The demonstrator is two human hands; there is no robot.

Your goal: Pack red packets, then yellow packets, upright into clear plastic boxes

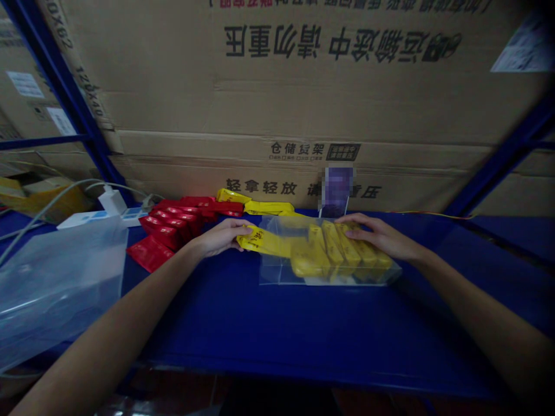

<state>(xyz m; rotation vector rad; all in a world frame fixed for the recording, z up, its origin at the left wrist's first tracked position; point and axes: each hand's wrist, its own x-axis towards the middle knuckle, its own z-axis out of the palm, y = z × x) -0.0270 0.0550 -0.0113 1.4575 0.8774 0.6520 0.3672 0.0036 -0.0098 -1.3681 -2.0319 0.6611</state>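
Observation:
A yellow packet [264, 241] with dark print is pinched by its left end in my left hand [228, 236]. Its right end reaches into the mouth of a clear plastic bag [273, 271] lying on the blue tabletop. Inside the bag, several more yellow packets [333, 248] stand leaning in a row. My right hand [377, 234] grips the bag from the right, its fingers curled over the packets from outside. Left of my left hand lies a row of red packets [167, 228], with two loose yellow packets [269, 207] behind the clear bag's mouth.
A phone [337, 193] stands propped against a large cardboard box [277, 104] at the back. Empty clear bags [65, 283] lie at the left, by a white power strip [91, 218] with cables. Blue rack posts [97, 144] rise at the sides of the blue table [269, 329].

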